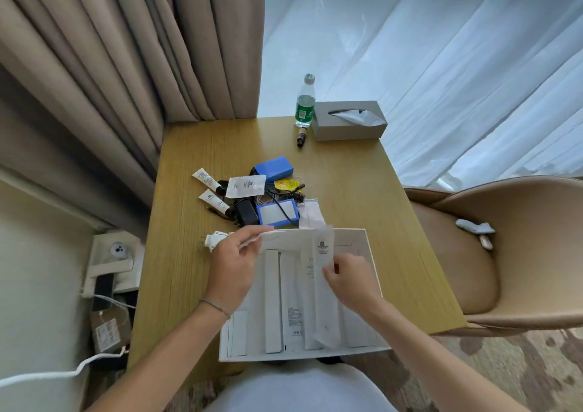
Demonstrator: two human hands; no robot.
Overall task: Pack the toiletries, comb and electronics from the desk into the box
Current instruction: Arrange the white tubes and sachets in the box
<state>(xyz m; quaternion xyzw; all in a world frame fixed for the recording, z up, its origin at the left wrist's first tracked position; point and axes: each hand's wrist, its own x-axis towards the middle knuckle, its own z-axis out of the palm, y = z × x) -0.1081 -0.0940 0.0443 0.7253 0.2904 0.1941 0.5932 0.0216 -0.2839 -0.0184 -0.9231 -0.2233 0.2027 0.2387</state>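
Nearest the camera sits the shallow white cardboard box [362, 238], hanging slightly over the near edge of the light wooden table [362, 184], with several long white packets already lying lengthwise inside. Over it, the right hand [350, 280] pinches a long, thin white sachet [325, 273], perhaps the comb's wrapper, though the print is too small to read. The left hand [232, 269] closes its grip on the top of a second thin white wrapper [280, 236] at the far rim.

To do this step well, I would lower each packet flat and parallel to those already there, so they stay side by side rather than crossed, leaving room for bulkier items.

Just beyond the box wait the two blue rectangular battery packs [277, 212], a black plug adapter [246, 214] with tangled cables, two small white tubes [206, 179] and a square white sachet [245, 186]. The cables could snag; lifting them bundled seems wise.
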